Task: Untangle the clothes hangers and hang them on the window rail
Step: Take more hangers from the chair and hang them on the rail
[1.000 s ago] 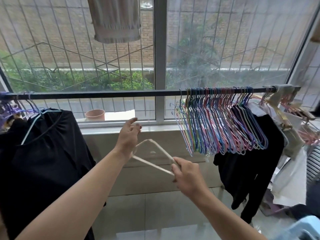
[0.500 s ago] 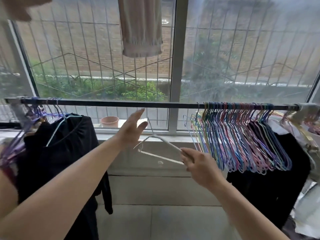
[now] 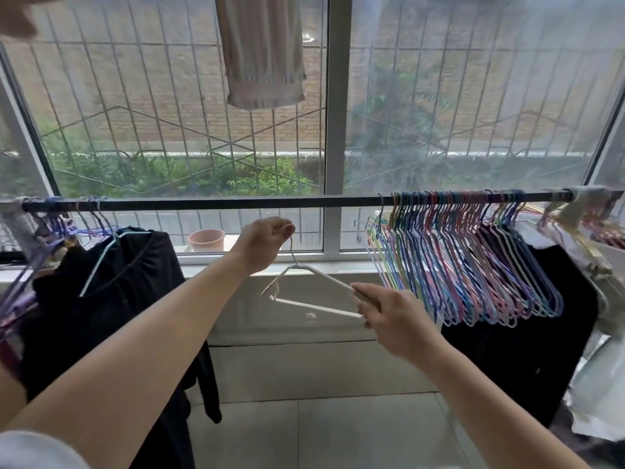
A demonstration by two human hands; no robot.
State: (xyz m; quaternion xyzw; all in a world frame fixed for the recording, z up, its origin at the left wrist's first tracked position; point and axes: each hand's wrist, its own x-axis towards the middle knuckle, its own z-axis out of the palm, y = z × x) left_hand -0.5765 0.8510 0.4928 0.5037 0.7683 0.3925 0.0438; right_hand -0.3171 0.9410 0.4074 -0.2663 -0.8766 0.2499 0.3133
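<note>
White hanger is held in mid-air below the window rail, between both hands, not yet on the rail. Left hand is pinched closed on the wire hook at the top, just under the rail. Right hand is closed around the hanger's right shoulder end, lower and nearer the camera. Hanger sits tilted, its bottom bar sloping down to the right. To the right on the rail: dense bunch of coloured hangers, hooks packed side by side, with a black garment hanging behind them. On the rail's left end: a few purple hangers and a black top on a light blue hanger. Pink pot on the far sill. Beige cloth hangs above, outside the glass.
</note>
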